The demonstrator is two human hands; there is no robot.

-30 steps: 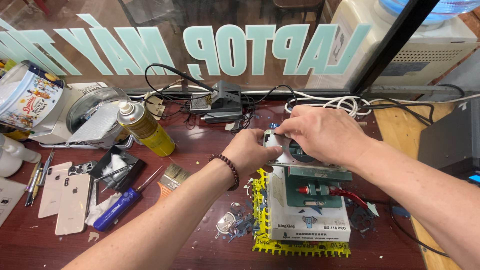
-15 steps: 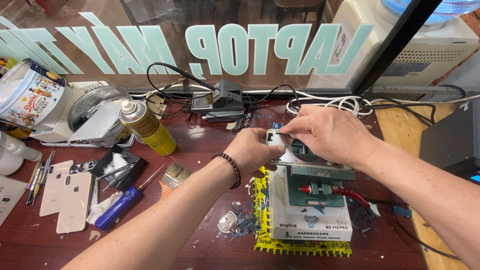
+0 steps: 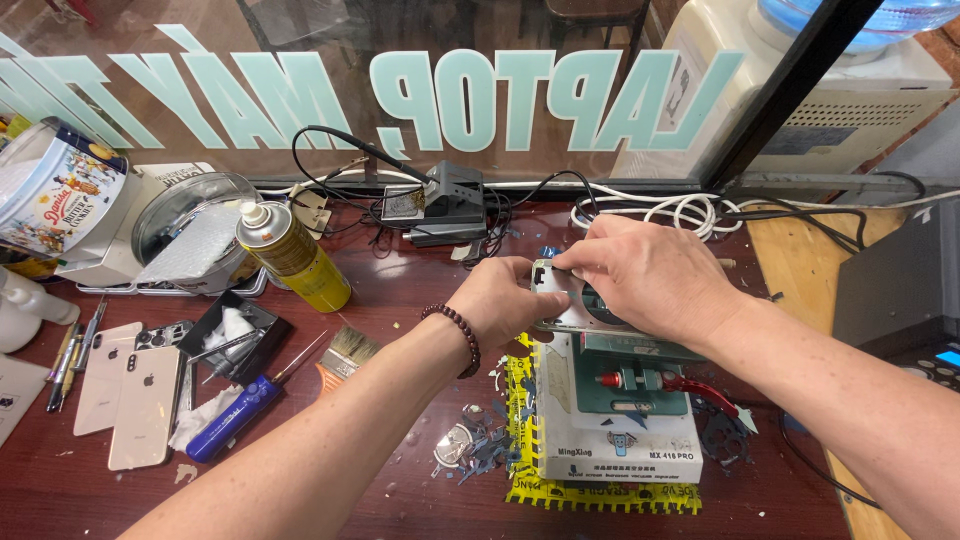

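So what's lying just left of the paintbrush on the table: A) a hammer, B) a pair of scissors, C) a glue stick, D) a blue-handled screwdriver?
D: a blue-handled screwdriver lies slantwise beside the paintbrush, its thin shaft pointing toward the brush.

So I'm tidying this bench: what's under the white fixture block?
A yellow mat edges out beneath the white fixture block, with grey scraps beside it. The block covers the mat's middle.
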